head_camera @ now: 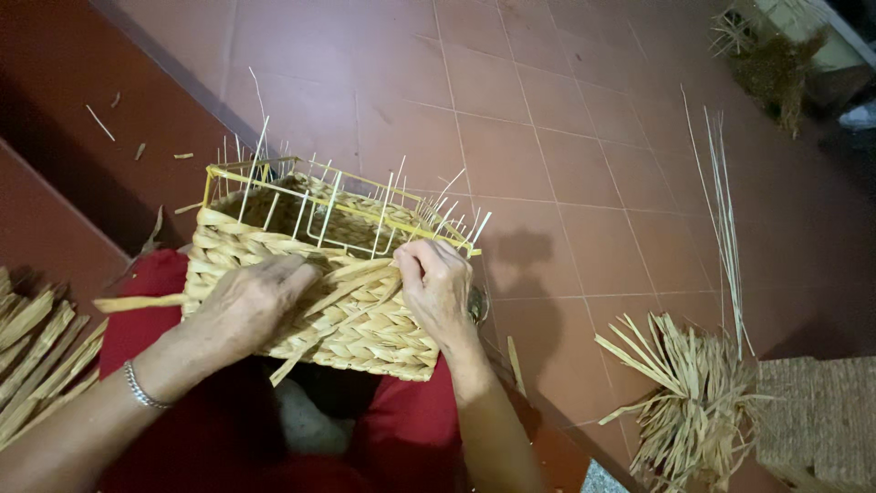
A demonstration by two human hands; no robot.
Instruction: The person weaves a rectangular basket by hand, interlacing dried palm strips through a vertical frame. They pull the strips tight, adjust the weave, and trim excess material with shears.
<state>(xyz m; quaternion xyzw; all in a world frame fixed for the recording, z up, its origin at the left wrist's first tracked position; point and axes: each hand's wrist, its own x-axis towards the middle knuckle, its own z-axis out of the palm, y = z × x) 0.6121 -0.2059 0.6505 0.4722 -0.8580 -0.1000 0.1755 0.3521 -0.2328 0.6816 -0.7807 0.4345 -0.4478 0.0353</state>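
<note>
A bundle of flat dried straw strips (36, 361) lies at the far left edge, beside the person's red-clothed lap (401, 443). A few loose straw scraps (100, 123) are scattered on the dark red step above it. The left forearm carries a silver bracelet (141, 388) at the wrist. The left hand (251, 306) lies palm-down on the near wall of a half-woven straw basket (356, 319), fingers curled loosely over the plaited rows and pressing them flat; it grips nothing that can be made out. One loose strip (137, 302) juts out leftward from under that hand.

The basket rests tilted on the lap, its opening turned away from the wearer. A yellow wire frame (301, 187) forms its rim, and thin pale upright stakes (324, 215) stand out of the unfinished top edge in a ragged row. Just right of centre, the right hand (436, 290) is bent over the basket's upper right corner, fingertips pinched narrowly on a flat straw strand (360, 272) at the top of the weave. The two hands sit near each other, apart, with the woven wall between them.

Past the basket's shadow, on the red tiled floor (566, 137), several long thin reeds (721, 210) lie fanned upward. Below them sits a splayed bunch of straw strips (689, 402), touching a flat woven panel (817, 415) at the lower right corner. At the upper right corner, a darker clump of plant fibre (771, 59) is too dim to identify further.
</note>
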